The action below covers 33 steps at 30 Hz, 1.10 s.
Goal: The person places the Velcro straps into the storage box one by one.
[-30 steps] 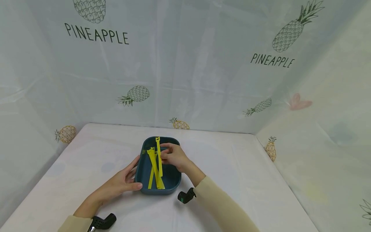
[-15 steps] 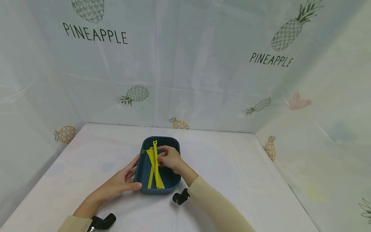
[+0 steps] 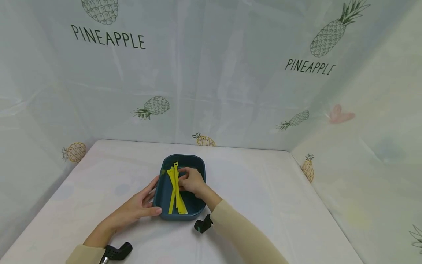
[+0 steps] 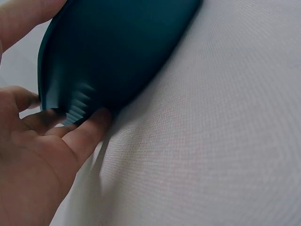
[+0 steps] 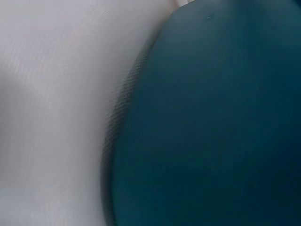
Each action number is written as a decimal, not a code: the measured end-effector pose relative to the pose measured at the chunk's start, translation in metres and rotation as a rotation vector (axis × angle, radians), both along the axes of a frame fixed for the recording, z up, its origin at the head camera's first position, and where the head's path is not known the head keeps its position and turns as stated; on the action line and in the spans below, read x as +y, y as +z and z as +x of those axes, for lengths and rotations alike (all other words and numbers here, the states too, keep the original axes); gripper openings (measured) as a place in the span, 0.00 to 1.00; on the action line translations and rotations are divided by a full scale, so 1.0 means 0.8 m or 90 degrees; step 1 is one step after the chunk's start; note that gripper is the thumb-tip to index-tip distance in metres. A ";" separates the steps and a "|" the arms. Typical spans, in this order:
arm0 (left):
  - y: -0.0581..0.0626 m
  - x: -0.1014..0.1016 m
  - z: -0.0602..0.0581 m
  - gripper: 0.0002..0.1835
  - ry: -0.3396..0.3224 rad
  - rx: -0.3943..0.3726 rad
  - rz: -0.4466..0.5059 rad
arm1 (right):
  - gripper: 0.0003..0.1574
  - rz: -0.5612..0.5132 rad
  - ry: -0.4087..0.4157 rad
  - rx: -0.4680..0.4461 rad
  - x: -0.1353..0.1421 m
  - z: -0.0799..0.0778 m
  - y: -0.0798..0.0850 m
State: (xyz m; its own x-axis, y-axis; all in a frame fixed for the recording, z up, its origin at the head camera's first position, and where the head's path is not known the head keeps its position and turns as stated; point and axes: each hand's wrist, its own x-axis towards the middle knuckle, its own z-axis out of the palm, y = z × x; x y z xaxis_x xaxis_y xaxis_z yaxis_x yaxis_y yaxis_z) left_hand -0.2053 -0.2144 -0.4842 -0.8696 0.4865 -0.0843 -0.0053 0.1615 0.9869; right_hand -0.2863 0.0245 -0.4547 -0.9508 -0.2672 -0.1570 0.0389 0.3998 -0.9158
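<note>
A dark teal rectangular tub (image 3: 194,209) stands on the table. Several yellow straps with slotted heads, like hook-and-loop cable ties (image 3: 172,200), lie lengthwise inside it, partly crossed. Over the left side of the tub my left hand (image 3: 140,205) spreads, its thumb at the near corner and its extended fingers against the outer wall; the left wrist view shows the fingertips touching the teal side (image 4: 127,47). My right hand (image 3: 193,181) reaches into the tub and pinches the uppermost cable tie (image 3: 176,176) near its upper half, laid along the others. Its fingertips are partly hidden behind the hand.
A white cloth-covered table (image 3: 257,205) surrounds the tub. Behind it hangs a pale curtain (image 3: 224,84) printed with pineapples. A black wrist camera (image 3: 202,224) hangs beside the tub's near right corner, and another (image 3: 118,252) sits at my left wrist.
My right hand has moved left and slightly toward me, bringing its cable tie from the right onto the other straps. The left hand and the tub have stayed put.
</note>
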 end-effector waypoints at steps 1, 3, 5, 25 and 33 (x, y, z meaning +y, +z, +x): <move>0.000 0.000 0.000 0.59 0.000 0.001 -0.001 | 0.31 0.005 -0.003 -0.001 -0.001 0.000 0.000; -0.001 0.000 -0.001 0.58 0.001 0.002 -0.003 | 0.31 0.011 -0.006 -0.002 -0.002 0.001 -0.001; -0.001 -0.001 0.000 0.58 0.002 0.001 -0.004 | 0.31 0.016 -0.007 -0.002 -0.002 0.001 -0.002; -0.002 -0.004 0.003 0.59 0.007 0.001 -0.005 | 0.30 0.074 0.018 0.032 -0.006 0.005 -0.001; -0.004 0.001 0.002 0.58 -0.006 0.001 0.020 | 0.29 0.056 0.063 0.079 0.026 0.012 0.037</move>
